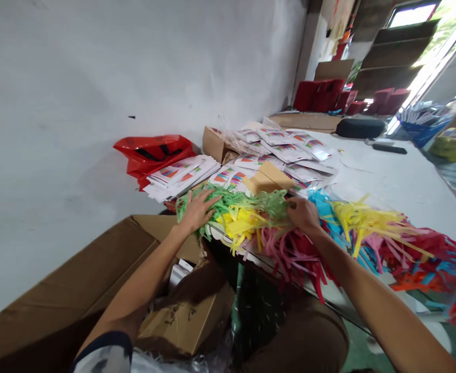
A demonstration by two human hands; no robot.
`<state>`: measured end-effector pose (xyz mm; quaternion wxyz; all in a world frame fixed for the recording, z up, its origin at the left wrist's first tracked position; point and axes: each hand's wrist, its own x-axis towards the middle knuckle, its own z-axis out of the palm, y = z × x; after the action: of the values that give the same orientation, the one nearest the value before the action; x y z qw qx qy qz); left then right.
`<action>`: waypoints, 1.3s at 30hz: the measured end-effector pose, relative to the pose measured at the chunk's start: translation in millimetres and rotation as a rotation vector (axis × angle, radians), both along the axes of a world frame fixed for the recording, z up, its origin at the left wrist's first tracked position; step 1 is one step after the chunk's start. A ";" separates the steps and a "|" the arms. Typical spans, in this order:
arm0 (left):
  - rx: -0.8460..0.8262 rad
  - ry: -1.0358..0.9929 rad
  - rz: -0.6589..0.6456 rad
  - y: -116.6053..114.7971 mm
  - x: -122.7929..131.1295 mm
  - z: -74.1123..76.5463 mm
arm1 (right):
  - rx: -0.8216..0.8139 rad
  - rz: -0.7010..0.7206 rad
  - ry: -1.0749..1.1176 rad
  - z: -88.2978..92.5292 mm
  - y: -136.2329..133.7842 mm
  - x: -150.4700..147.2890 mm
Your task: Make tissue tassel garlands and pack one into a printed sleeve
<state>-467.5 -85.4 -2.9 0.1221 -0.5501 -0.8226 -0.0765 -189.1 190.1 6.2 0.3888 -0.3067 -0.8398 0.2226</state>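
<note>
A garland of paper tassels lies along the table's near edge, its cut strips hanging over the side. Flat on the green tassel [231, 199] at the garland's left end rests my left hand [197, 211], fingers spread. My right hand [304, 213] is closed on the pale green strips of the tassel garland [272, 204]; its fingertips are partly hidden among them. Between my hands hang a yellow tassel [241, 223] and a pink tassel [280, 246]. Right of my right hand the garland continues with blue, yellow, red and orange tassels [362, 217].
Printed packets [286, 150] lie piled on the white table [360, 160], behind a folded tan card [269, 178]. A red plastic bag [154, 153] stands against the wall. Below left are an open cardboard box [107, 259] and another carton [185, 316]. A black case [360, 128] sits farther back.
</note>
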 end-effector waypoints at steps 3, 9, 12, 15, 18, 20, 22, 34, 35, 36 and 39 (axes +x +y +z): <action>0.030 -0.023 0.065 10.1 -8.1 -1.3 | 0.046 -0.059 -0.008 32.6 3.3 12.9; 0.116 -0.010 0.172 28.9 -5.5 5.8 | 0.394 -0.087 0.138 113.0 -4.9 49.2; 0.147 0.010 0.220 31.2 -2.5 6.2 | 0.531 -0.176 0.287 135.2 -9.9 66.0; 0.163 -0.096 0.199 29.3 -2.0 6.4 | 0.649 -0.280 0.443 144.3 -17.0 93.1; 0.266 -0.269 0.075 21.6 -2.9 14.4 | 0.694 -0.276 0.428 138.1 -34.5 133.5; 0.411 -0.359 -0.005 13.5 -0.6 26.4 | 0.699 -0.225 0.359 124.9 -50.8 162.8; 0.623 -0.404 0.006 5.7 9.3 42.9 | 0.692 -0.200 0.301 107.6 -67.4 188.4; 0.482 -0.855 -0.545 39.8 262.8 104.2 | 0.498 -0.112 0.092 54.0 -134.2 250.1; 0.458 -0.921 -0.579 47.5 280.2 100.6 | 0.505 -0.106 0.074 52.5 -137.8 255.6; 0.436 -0.978 -0.599 55.0 295.4 96.7 | 0.514 -0.101 0.054 50.8 -141.7 261.0; 0.347 -1.095 -0.611 71.9 329.0 88.2 | 0.541 -0.076 -0.017 44.7 -156.1 276.9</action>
<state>-138.5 -13.5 85.3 -0.2549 -0.6130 -0.5481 -0.5088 87.8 34.0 51.0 0.4577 -0.2247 -0.8598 -0.0273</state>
